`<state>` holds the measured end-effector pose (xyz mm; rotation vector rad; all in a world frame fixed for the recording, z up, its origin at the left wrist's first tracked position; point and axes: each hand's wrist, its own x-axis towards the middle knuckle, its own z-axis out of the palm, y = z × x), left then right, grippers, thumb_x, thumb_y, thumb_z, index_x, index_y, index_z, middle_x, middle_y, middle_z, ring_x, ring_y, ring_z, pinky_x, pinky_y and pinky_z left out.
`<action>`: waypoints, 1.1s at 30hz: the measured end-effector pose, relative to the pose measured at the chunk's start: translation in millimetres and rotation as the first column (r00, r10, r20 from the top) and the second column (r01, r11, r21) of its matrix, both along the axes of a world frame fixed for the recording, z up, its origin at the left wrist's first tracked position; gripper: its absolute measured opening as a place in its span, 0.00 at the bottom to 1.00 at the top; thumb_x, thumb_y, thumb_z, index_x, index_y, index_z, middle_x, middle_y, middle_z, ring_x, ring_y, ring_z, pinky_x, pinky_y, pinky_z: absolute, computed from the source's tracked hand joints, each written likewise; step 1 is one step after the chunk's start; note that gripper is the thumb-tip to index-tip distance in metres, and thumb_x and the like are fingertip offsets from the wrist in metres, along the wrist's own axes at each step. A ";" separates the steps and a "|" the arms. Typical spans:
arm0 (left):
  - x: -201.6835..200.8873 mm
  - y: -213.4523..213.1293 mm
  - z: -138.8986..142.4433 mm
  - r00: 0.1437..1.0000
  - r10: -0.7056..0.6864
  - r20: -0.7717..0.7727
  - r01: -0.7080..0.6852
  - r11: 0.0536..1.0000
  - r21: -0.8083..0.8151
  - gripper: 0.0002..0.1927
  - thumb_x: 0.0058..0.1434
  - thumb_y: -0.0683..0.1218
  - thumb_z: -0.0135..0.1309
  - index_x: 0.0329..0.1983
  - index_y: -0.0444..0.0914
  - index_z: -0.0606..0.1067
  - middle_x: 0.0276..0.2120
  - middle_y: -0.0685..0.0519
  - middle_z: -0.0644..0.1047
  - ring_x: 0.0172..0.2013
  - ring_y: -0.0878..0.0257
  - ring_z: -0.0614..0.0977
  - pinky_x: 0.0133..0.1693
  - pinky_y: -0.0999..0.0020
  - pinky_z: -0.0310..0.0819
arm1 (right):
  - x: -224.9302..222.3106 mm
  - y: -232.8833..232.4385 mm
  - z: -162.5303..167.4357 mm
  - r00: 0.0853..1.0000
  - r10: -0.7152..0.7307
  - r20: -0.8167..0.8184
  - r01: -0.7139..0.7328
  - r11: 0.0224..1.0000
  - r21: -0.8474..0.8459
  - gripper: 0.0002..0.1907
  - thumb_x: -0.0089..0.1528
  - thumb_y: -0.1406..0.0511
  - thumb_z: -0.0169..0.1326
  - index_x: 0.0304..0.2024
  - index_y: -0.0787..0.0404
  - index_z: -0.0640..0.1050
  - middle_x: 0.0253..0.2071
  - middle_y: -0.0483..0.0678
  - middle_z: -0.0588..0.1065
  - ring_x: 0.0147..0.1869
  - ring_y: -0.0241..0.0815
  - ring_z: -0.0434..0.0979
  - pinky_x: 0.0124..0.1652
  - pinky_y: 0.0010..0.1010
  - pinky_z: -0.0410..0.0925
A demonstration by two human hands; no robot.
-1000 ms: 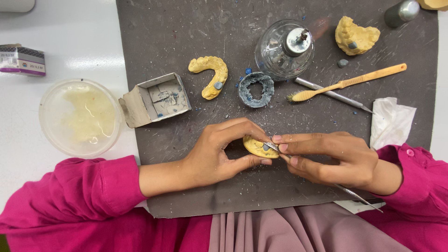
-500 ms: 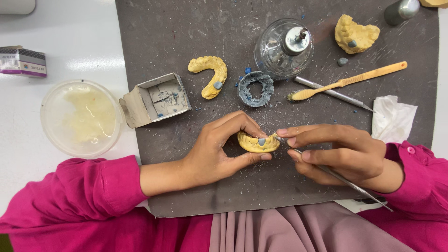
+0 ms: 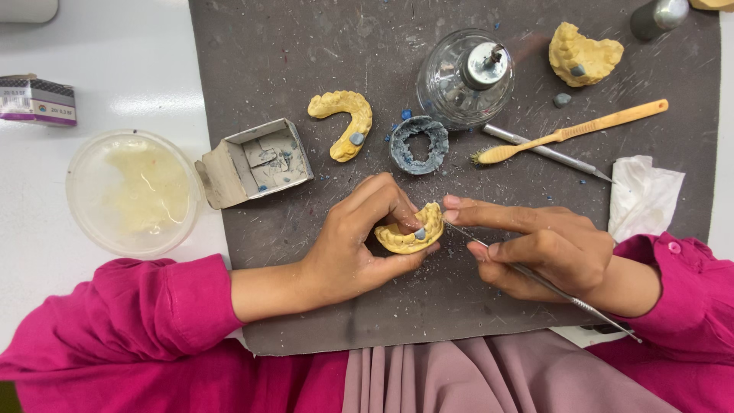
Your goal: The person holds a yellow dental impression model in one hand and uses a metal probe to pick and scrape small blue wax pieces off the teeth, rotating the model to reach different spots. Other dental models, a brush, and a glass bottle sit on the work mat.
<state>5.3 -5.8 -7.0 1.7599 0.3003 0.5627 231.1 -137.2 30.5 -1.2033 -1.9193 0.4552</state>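
Item: yellow dental cast [image 3: 409,233], stiff, light, prob. brittle; left hand [image 3: 359,237] pinches its arch ends, right hand [image 3: 547,248] pinches metal carver [image 3: 550,287], tip at cast's right edge.

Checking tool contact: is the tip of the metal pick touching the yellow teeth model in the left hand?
Touching. The head view shows the metal pick, held by the right hand, running up to the teeth model with no visible gap.
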 end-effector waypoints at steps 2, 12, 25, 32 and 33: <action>-0.5 -0.4 -0.3 1.000 0.019 -0.003 -0.019 0.999 0.027 0.19 0.57 0.42 0.71 0.39 0.34 0.70 0.38 0.51 0.73 0.40 0.62 0.78 0.40 0.69 0.74 | -0.8 -0.5 1.6 1.000 0.011 -0.006 -0.011 1.000 -0.020 0.19 0.57 0.74 0.65 0.42 0.61 0.68 0.50 0.62 0.79 0.56 0.59 0.83 0.42 0.34 0.81; 3.6 -4.5 -2.1 0.989 -0.045 0.140 0.021 0.986 0.167 0.27 0.60 0.37 0.65 0.52 0.38 0.59 0.53 0.40 0.63 0.58 0.47 0.76 0.55 0.57 0.78 | -8.4 -3.4 -1.9 0.994 0.098 -0.047 -0.097 0.995 0.033 0.20 0.58 0.75 0.66 0.45 0.61 0.68 0.50 0.57 0.78 0.59 0.62 0.81 0.51 0.45 0.81; 2.0 -15.0 -29.0 0.955 -0.277 0.110 0.266 0.958 0.104 0.34 0.67 0.40 0.63 0.56 0.42 0.47 0.56 0.37 0.64 0.47 0.54 0.77 0.48 0.62 0.77 | -1.7 3.0 1.1 0.965 0.263 0.019 -0.263 0.954 0.145 0.17 0.60 0.76 0.66 0.45 0.68 0.71 0.50 0.63 0.75 0.59 0.66 0.80 0.49 0.45 0.80; 3.3 -14.2 -27.1 0.953 -0.285 0.102 0.274 0.955 0.110 0.32 0.69 0.40 0.62 0.56 0.42 0.47 0.54 0.38 0.65 0.49 0.54 0.78 0.47 0.62 0.77 | -3.7 4.9 2.9 0.965 0.246 0.086 -0.258 0.945 0.201 0.12 0.61 0.76 0.65 0.37 0.68 0.72 0.49 0.65 0.76 0.57 0.66 0.81 0.47 0.43 0.82; 3.3 -14.2 -26.7 0.953 -0.287 0.098 0.276 0.955 0.108 0.32 0.69 0.40 0.61 0.56 0.41 0.47 0.54 0.38 0.65 0.48 0.54 0.78 0.47 0.62 0.77 | -4.0 5.3 2.9 0.965 0.247 0.088 -0.260 0.943 0.207 0.12 0.61 0.76 0.65 0.36 0.69 0.72 0.49 0.65 0.76 0.56 0.66 0.81 0.47 0.42 0.82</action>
